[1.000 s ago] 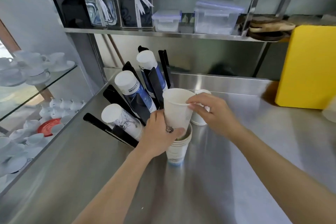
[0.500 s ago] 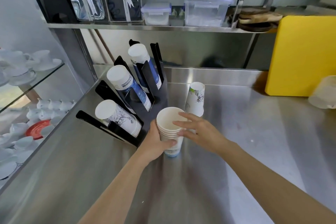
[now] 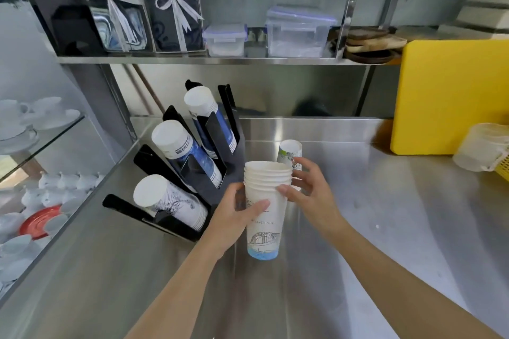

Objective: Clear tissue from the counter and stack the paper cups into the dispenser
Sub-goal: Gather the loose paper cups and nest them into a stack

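A stack of several nested white paper cups [image 3: 264, 217] with line drawings is held upright just above the steel counter [image 3: 385, 228]. My left hand [image 3: 234, 217] grips its side from the left. My right hand [image 3: 308, 195] touches the rims from the right with fingers spread. A single upturned printed cup [image 3: 289, 150] stands on the counter right behind the stack. The black cup dispenser [image 3: 217, 173] sits to the left with three slanted rows of cups [image 3: 181, 146] in it. No tissue is visible.
A yellow cutting board [image 3: 451, 96] leans on the back wall at right, with a pale plastic container [image 3: 482, 151] and yellow basket [image 3: 502, 168] beside it. A shelf [image 3: 192, 59] above holds boxes and tubs. A glass case with white crockery [image 3: 33, 118] is at left.
The single cup in my right hand went down into the stack. The stack has since been lifted slightly toward me, and my right hand moved from the top to the rims' side.
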Tool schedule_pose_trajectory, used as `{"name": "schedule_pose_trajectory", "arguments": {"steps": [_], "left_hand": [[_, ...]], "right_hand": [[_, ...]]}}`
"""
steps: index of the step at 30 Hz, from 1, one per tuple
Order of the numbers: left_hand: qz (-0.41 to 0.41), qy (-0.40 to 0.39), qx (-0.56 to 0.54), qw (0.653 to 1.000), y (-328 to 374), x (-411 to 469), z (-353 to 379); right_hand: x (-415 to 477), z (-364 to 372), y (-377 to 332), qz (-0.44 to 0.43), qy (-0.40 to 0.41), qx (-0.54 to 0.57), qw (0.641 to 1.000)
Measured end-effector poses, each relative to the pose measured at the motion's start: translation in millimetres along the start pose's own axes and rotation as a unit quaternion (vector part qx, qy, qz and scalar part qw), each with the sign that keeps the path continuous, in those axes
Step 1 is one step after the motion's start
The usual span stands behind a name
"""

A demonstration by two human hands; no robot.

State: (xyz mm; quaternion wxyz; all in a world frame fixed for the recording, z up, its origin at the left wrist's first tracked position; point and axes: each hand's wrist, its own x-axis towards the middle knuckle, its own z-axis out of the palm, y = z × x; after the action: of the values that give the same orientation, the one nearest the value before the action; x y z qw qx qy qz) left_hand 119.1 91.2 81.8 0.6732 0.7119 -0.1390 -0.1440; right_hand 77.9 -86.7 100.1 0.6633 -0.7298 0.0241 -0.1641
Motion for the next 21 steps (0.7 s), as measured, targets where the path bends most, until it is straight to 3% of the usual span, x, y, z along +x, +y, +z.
{"name": "schedule_pose_trajectory", "arguments": {"steps": [8,12,17,21], "left_hand": [[0.013,0.021,0.059,0.998,26.8,30.5,27.8],[0.040,-0.024,0.013,0.999,35.0,55.7,33.5],[0.112,-0.107,0.062,0.986,42.3,89.0,53.2],[0.093,-0.028,0.061,0.993,43.0,124.4,63.8]], "right_hand": [[35.6,-26.5,-9.5,0.025,0.017,-0.012,0.999],[65.3,-48.3,-12.1,0.091,0.043,-0.001,0.995],[106.9,-68.4,-2.2,0.159,0.034,0.016,0.987],[143.9,-79.2,14.5,0.176,0.033,-0.014,0.984]]}}
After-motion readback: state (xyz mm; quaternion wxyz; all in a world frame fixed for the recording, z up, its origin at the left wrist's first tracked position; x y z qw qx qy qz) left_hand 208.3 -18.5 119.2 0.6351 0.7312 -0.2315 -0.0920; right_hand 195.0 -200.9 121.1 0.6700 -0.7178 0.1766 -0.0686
